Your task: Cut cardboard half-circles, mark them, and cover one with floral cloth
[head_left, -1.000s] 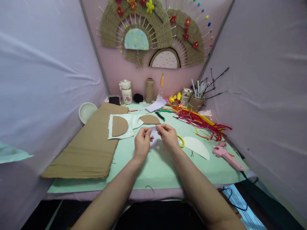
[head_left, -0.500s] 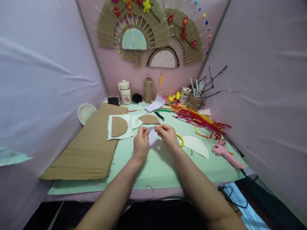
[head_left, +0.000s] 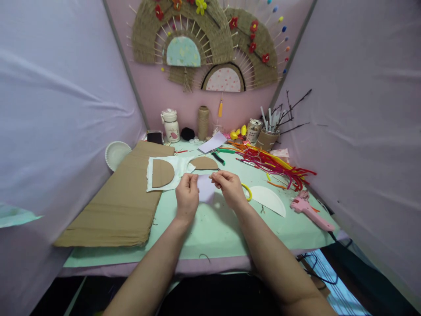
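My left hand (head_left: 187, 195) is closed in a pinch above the middle of the table, with thumb and forefinger pressed together; what it holds is too small to make out. Just to its right, my right hand (head_left: 231, 188) also pinches, and a tiny tip shows at its fingers that I cannot name. A gap separates the two hands. Behind and below that gap shows a lilac sheet of paper (head_left: 206, 191), partly covered by the hands. Beside my right wrist is a yellow ring-shaped handle (head_left: 247, 192). Half-round cardboard pieces (head_left: 163, 173) lie beyond my left hand, one on pale cloth (head_left: 149, 180).
A large cardboard sheet (head_left: 115, 202) covers the table's left. On the right lie a white half-disc (head_left: 269, 201), a pink glue gun (head_left: 311, 212) and red and orange pipe cleaners (head_left: 268, 160). Green-handled pliers (head_left: 218, 158), a twine spool (head_left: 203, 123) and a white bottle (head_left: 170, 126) stand or lie farther back.
My left hand has moved a little left, away from my right hand, so more of the lilac paper shows between them. My right hand has barely moved.
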Available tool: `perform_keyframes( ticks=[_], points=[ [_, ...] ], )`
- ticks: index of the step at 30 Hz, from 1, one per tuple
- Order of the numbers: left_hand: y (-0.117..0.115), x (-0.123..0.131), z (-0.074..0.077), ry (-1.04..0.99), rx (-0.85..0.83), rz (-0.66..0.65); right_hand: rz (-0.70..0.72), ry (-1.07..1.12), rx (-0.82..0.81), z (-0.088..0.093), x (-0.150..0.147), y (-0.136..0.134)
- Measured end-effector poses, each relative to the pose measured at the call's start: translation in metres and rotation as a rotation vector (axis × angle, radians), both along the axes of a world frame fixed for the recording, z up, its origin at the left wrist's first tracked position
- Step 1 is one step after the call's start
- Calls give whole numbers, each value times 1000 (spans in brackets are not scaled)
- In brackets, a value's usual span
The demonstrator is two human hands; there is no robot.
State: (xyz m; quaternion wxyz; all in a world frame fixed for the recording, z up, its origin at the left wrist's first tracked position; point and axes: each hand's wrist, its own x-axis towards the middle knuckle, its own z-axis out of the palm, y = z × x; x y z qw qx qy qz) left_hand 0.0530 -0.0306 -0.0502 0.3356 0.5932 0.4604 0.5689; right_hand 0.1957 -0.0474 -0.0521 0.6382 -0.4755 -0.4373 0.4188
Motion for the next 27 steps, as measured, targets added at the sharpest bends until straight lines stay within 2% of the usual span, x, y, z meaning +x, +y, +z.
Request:
perform_keyframes(
  ticks=[3, 5, 9, 14, 20, 27],
  points=[
    [2, -6, 0, 100, 86, 89, -63, -22, 1, 3, 6, -4],
    [2, -8, 1, 122, 106, 51, -64, -88, 6, 6, 7, -7],
    [-4, -5, 0, 144, 154, -84, 27, -210, 31, 12, 0, -15],
    [-8, -4, 2, 161, 151, -166, 69, -223, 18, 14, 1, -20],
    [-10, -8, 8, 160, 126, -220, 56, -219, -26, 11, 6, -29],
    [-16, -12, 8, 251, 192, -225, -59, -190, 8, 11, -3, -39]
  ],
)
